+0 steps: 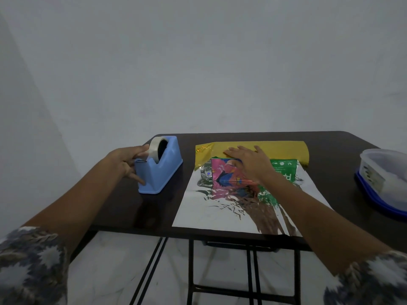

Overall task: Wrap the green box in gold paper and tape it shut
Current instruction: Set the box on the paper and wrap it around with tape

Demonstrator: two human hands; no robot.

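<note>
The left arm is reaching out to the blue tape dispenser point(163, 170), the left hand point(127, 161) touching the tape roll point(155, 146) with its upper fingers; whether it is pinching tape cannot be told. The right hand point(248, 161) is lying flat, fingers straight, pressing a flap of the gold paper point(275, 148) onto the green box point(284, 170), which is sitting on the paper's silver side on the counter point(330, 172).

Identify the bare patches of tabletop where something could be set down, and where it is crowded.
Free: the table in front of the tape dispenser; the strip between the wrapping paper and the plastic container. Crowded: the green box, pressed by the right hand.
</note>
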